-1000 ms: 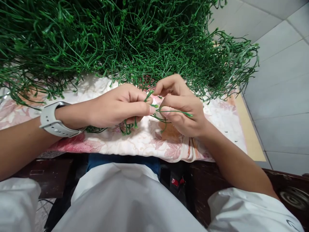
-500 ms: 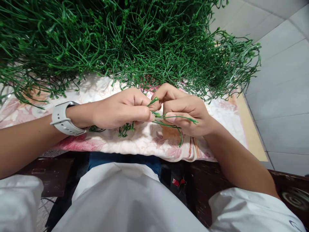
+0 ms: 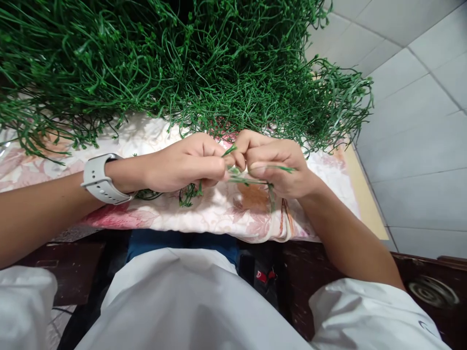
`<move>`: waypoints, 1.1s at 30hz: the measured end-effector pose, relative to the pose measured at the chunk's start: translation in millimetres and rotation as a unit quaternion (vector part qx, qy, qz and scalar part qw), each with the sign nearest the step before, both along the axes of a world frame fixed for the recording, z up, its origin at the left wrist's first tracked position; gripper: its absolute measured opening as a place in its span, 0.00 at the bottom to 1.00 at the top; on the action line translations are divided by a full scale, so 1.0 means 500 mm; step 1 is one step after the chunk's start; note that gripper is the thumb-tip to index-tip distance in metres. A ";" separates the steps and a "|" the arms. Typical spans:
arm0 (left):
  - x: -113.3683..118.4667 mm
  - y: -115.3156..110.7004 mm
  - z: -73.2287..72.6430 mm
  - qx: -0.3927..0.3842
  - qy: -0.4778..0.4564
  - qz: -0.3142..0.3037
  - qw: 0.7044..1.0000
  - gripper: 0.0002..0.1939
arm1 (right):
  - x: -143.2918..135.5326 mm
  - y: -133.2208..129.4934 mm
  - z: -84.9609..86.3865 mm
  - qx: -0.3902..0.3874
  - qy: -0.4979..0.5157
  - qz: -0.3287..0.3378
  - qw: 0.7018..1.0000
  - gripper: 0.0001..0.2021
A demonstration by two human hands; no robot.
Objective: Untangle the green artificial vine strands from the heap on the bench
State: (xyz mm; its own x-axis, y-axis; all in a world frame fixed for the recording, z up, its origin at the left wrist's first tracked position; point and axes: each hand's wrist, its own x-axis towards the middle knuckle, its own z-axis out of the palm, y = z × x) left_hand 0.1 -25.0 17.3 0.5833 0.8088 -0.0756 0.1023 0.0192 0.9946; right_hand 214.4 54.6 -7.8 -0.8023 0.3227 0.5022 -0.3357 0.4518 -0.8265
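My left hand (image 3: pixel 189 164), with a pale watch on its wrist, is closed on thin green plastic stems (image 3: pixel 251 180). Their tips stick out to the right, partly blurred. My right hand (image 3: pixel 275 163) meets it fingertip to fingertip, its fingers curled and pinched at the same stems. More green stem ends (image 3: pixel 189 194) hang below my left hand, over the cloth. Whatever lies between the fingertips is largely hidden.
A large tangled heap of green plastic stems (image 3: pixel 175 73) fills the far side of the flowered cloth (image 3: pixel 215 214). At the right are a tan board edge (image 3: pixel 367 194) and a tiled wall (image 3: pixel 419 160).
The view has shifted slightly. My right hand has moved a little left and upward in the picture, and the stems between my hands have shifted and blurred.
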 end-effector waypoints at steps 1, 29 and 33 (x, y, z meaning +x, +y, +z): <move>-0.003 -0.003 0.002 -0.003 -0.015 0.001 1.000 0.19 | 0.010 0.015 0.003 -0.008 0.022 -0.021 0.999 0.26; -0.002 0.009 -0.021 0.095 -0.008 0.204 0.974 0.21 | 0.063 0.093 -0.022 0.195 0.049 -0.466 0.861 0.10; 0.001 0.011 -0.026 0.084 -0.012 0.199 0.976 0.25 | 0.046 0.024 -0.011 0.324 0.014 -0.362 0.874 0.15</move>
